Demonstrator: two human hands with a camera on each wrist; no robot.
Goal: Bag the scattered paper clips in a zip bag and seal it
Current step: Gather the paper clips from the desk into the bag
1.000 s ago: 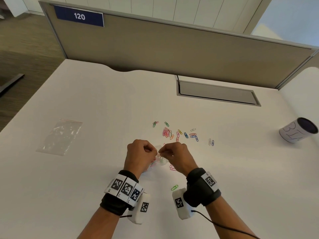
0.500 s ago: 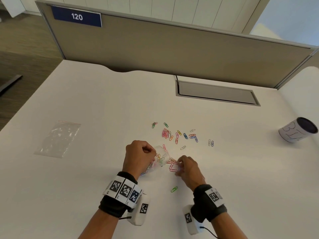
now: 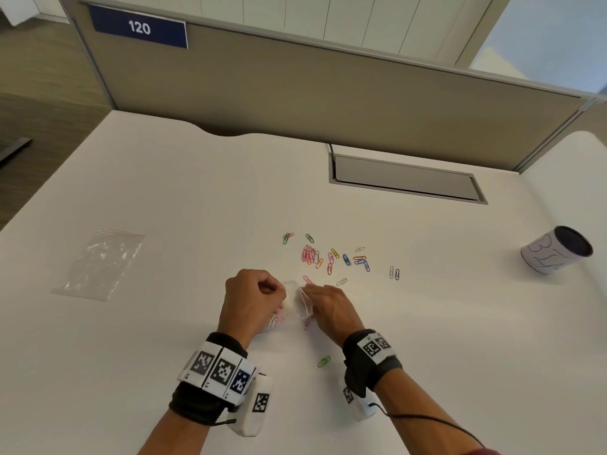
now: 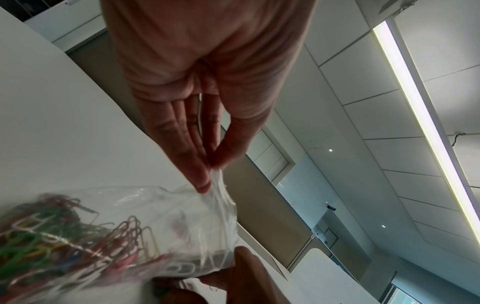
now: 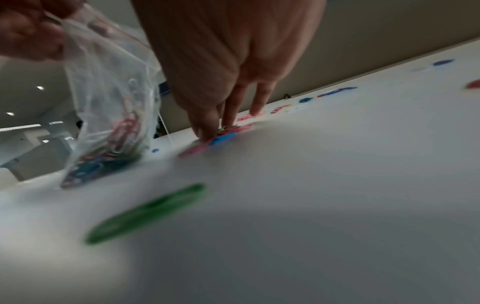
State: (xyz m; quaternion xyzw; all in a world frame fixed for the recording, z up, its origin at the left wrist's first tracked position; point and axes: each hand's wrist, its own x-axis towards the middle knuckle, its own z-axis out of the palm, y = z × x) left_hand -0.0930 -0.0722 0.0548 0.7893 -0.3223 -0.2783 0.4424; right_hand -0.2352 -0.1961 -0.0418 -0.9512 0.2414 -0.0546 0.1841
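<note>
The small clear plastic zip bag (image 3: 297,302), already part-filled with coloured wire paper clips, hangs between the two hands near the front middle of the white desk (image 3: 164,198), its bottom resting on the surface. The left hand (image 3: 253,298) pinches the bag's top lip between thumb and fingertips and holds the mouth up, as the left wrist view shows. The right hand (image 3: 330,308) sits just at the bag's 3 o'clock, its fingers (image 5: 207,127) pressed down on a small cluster of red and blue clips on the desk; whether they are pinched or only pinned under the fingertips is not clear through the blur.

The step in hand appears to be gathering another small batch. To do it well, the right hand should drag the clips together, lift them in a firm pinch, and drop them deep past the zip track so none catches on the lip; the left hand should keep the mouth spread and tilted toward the right hand.

Further out, the loose scatter of coloured paper clips (image 3: 331,257) lies at 12 to 1 o'clock from the bag, a single green paper clip (image 3: 324,361) at 5 o'clock, between the wrists. A second, flat clear zip bag (image 3: 98,264) lies well apart at 9 o'clock, and a white paper-wrapped cup (image 3: 556,249) lies on its side at 3 o'clock.
</note>
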